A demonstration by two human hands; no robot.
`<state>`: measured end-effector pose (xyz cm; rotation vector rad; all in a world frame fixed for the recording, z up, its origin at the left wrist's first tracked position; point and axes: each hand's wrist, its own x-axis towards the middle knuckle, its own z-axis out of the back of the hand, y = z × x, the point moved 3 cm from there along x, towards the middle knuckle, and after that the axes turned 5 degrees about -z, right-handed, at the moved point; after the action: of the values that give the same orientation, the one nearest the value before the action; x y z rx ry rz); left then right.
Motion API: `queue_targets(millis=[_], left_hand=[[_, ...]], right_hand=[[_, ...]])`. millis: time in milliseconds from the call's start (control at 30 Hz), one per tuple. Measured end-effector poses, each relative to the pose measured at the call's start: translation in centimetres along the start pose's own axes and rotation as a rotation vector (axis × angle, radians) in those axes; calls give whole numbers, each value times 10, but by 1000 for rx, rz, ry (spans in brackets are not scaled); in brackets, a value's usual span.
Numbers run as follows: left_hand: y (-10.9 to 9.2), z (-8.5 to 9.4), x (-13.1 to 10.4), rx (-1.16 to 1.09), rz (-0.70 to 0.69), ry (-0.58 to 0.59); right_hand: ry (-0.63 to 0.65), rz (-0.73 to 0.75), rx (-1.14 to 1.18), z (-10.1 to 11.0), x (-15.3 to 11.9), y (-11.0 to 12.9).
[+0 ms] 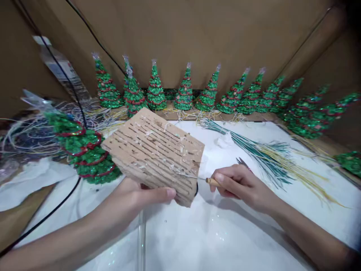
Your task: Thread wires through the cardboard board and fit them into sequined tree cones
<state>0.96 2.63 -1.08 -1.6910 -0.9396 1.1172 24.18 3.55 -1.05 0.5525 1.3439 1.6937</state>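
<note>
Cardboard (158,148) sits in the left hand (138,197); bottle label (65,70) unreadably blurred.

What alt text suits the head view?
A left hand holds up a grooved cardboard slab while the right hand points a thin wooden-handled metal tool at it. Decorated miniature Christmas trees line the back; green and yellow strands lie on the white tabletop.

Half-hidden things at the bench (180,241)
From where I stand, the cardboard (155,148) covers most fingers of the left hand (135,197); the bottle (58,67) looks too blurred to read; greenery (349,162) at far right runs out of view.
</note>
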Motion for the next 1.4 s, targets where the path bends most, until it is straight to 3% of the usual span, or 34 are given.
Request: queue_targets(millis=[267,600,1400], left_hand=[[-3,-2,1,-23,-14,29],[-5,-4,2,-85,-23,40],[-7,-4,2,-116,-57,29]], right_hand=[[-63,112,-104,2,-2,1],[-286,577,-486,-2,-9,8],[-347,615,-645,-3,-10,6]])
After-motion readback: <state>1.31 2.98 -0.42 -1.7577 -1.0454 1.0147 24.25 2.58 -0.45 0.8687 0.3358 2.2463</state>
